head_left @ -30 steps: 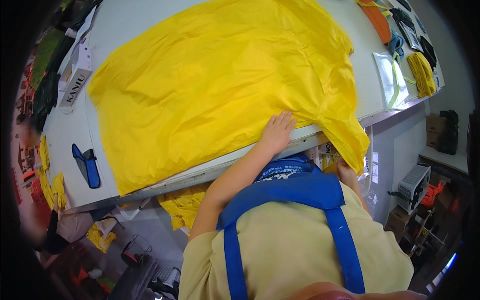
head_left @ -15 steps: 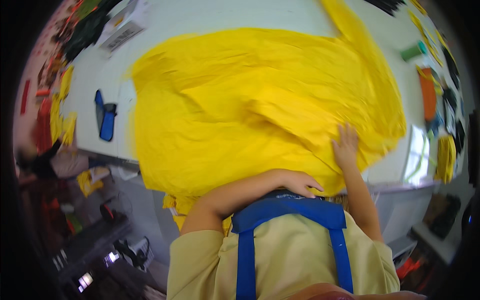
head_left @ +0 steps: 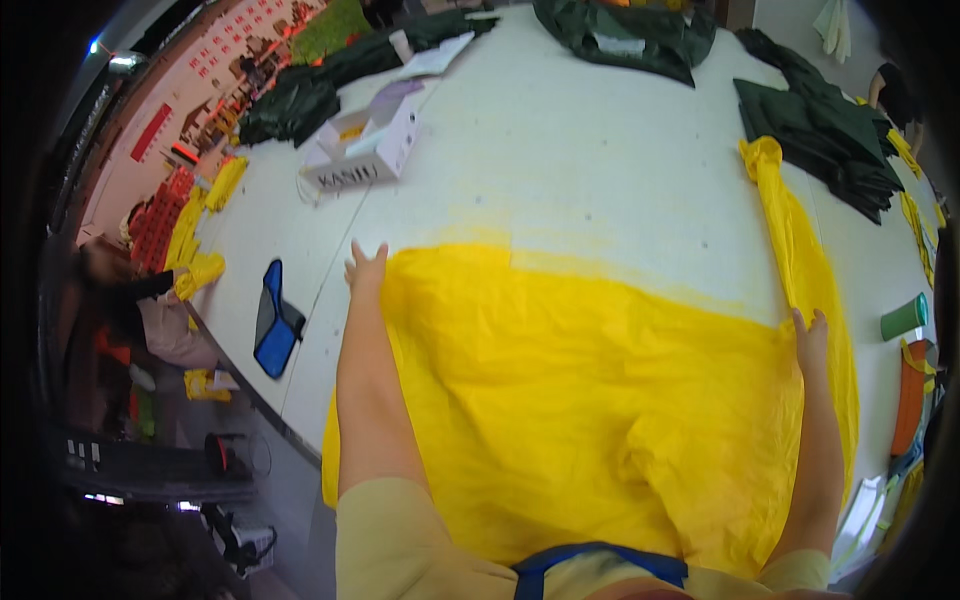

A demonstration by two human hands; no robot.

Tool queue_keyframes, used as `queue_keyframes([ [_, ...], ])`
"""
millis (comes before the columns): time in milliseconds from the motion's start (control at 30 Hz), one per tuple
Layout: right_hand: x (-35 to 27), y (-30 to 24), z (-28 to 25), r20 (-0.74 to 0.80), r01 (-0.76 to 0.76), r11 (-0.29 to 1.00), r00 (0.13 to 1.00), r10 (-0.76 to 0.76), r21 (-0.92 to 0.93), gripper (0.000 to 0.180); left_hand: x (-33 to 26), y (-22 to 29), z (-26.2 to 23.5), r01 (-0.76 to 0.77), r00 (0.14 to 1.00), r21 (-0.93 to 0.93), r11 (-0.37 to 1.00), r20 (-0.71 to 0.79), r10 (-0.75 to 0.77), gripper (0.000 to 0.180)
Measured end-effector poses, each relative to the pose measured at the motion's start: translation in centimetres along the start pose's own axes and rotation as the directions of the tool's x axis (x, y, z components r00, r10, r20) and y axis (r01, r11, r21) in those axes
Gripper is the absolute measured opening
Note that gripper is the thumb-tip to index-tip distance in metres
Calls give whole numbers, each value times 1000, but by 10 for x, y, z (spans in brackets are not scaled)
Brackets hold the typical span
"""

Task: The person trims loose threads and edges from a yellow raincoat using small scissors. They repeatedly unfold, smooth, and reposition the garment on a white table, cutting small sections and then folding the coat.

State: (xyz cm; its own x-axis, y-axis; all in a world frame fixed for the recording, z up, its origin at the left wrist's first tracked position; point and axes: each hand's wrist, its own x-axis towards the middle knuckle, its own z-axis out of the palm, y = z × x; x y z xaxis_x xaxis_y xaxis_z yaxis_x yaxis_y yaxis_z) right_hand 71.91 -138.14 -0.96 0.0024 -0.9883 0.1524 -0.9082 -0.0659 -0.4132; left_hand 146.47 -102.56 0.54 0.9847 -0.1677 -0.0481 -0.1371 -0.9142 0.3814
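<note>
A large yellow raincoat (head_left: 560, 390) lies spread and creased on the white table. One long sleeve (head_left: 785, 230) stretches away from its far right corner. At the raincoat's far left corner, my left hand (head_left: 367, 265) is open with its fingers spread, beside the edge of the cloth. My right hand (head_left: 812, 335) reaches to where the sleeve joins the body and rests on the material, its fingers apart. A raised fold bunches up in the near right part of the raincoat.
On the white table (head_left: 520, 140) stand a white open box (head_left: 365, 150) and a blue and black pouch (head_left: 277, 325). Dark green folded garments (head_left: 820, 130) lie at the far right. A green cylinder (head_left: 904, 317) stands at the right edge. Another person (head_left: 150, 310) handles yellow cloth at left.
The view has tilted up toward the far side. My left arm has swung from across my waist to the far left corner. My right hand has moved outward to the sleeve.
</note>
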Motion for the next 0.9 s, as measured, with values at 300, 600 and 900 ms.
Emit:
queue_keyframes([
  [300, 99, 9, 64, 271, 54, 953, 962, 30, -298, 38, 5, -61, -31, 222, 956, -716, 662, 293, -4, 33],
  [600, 56, 43, -95, 360, -535, 613, 845, 396, 581, 27, -173, -136, -227, 247, 913, -815, 525, 377, 155, 39],
  [900, 121, 172, -185, 251, -277, 196, 957, 146, 941, 18, -218, -116, -360, 212, 815, -624, 752, 538, 216, 40],
])
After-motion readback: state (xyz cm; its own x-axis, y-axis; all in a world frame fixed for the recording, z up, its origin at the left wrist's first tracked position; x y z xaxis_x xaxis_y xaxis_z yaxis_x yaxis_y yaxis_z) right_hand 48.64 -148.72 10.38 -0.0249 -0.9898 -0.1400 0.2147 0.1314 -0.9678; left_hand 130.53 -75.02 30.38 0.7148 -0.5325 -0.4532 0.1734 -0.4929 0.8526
